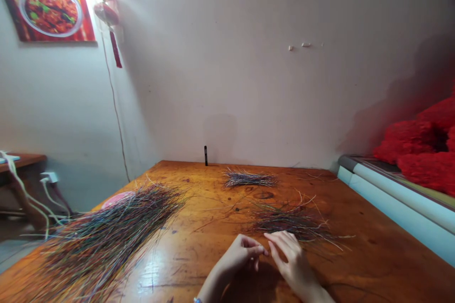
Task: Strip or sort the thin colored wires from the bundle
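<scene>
My left hand (242, 252) is low in the middle of the wooden table, with thumb and forefinger pinched together. Whatever is between those fingertips is too small to make out. Close beside it, my right hand (289, 258) has its fingers stretched toward the left fingertips, the thumb a little apart from them. Just beyond the right hand lies a loose pile of thin coloured wires (291, 222), some ends sticking out. A much bigger heap of long, thin multicoloured wires (117, 232) spreads over the left side. Farther back rests a small, neater bundle of wires (250, 179).
The wooden table (199, 265) reaches to the wall, where a black marker (205, 155) stands upright. A pink object (119, 199) is partly under the big heap. At right, fluffy red material (419, 147) lies above a pale roll (391, 213). White cables (30, 194) hang at left.
</scene>
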A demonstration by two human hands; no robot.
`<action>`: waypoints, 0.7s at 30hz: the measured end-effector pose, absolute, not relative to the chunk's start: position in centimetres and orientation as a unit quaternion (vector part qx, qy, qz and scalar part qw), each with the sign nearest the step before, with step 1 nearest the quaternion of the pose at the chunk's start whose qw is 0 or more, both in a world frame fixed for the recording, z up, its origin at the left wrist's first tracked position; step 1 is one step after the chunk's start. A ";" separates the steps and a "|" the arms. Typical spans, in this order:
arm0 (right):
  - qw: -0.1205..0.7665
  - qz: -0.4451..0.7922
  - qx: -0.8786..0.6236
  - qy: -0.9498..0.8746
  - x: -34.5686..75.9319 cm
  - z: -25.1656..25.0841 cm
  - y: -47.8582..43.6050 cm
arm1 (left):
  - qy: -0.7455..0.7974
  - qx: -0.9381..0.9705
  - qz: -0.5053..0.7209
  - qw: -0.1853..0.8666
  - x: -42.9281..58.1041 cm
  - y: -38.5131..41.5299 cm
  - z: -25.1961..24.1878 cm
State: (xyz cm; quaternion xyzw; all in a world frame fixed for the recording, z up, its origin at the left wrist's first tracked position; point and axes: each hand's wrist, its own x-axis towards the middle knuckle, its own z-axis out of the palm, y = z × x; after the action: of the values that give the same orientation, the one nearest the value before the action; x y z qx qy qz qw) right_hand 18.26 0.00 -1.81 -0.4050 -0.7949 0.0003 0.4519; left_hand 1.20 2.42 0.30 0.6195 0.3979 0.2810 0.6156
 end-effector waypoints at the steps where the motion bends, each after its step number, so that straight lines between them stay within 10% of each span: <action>1: 0.448 0.001 -0.402 -0.799 18.2 -1.8 0.0 | 0.395 0.625 0.270 0.617 1.2 2.4 0.4; 21: 0.440 -0.002 -0.404 -0.802 17.9 -2.4 -0.1 | 0.400 0.616 0.305 0.607 1.4 2.3 0.0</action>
State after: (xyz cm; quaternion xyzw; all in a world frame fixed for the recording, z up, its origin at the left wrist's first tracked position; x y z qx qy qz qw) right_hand 17.93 -0.07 -2.36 -0.4039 -0.8023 -0.0022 0.4396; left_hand 1.38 2.33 -0.04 0.6156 0.3998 0.3051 0.6067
